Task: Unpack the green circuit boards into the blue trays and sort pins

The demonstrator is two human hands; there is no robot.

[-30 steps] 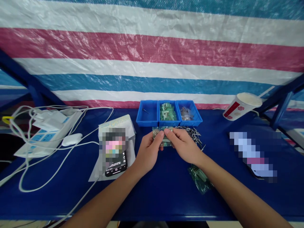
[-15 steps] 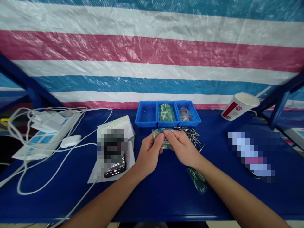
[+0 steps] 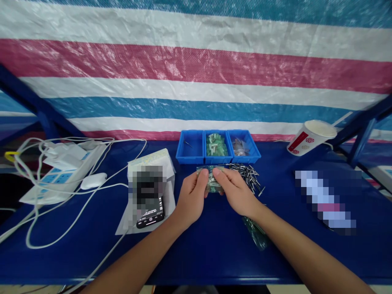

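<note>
Between my two hands is a small clear plastic bag (image 3: 213, 182) with metal pieces inside. My left hand (image 3: 193, 196) pinches its left side with the thumb on top, and my right hand (image 3: 235, 191) grips its right side the same way. A pile of loose metal rivets (image 3: 249, 176) lies just beyond and right of my right hand. Another greenish clear bag (image 3: 256, 234) lies partly under my right forearm. Behind the hands stand three blue bins: the left bin (image 3: 191, 153) holds a single rivet, the middle holds green-tinted bags (image 3: 216, 147), the right holds a clear bag of small parts (image 3: 240, 148).
On the left, a phone (image 3: 150, 216) rests on papers (image 3: 170, 192), beside a white earbud case (image 3: 93, 181), tangled cables and a power strip (image 3: 58, 179). A paper cup (image 3: 310, 139) with a straw stands at the back right, near a blurred flat object (image 3: 326, 202).
The thumbs have moved slightly apart, showing more of the bag between them. The view has shifted a little, and both hands still hold the bag.
</note>
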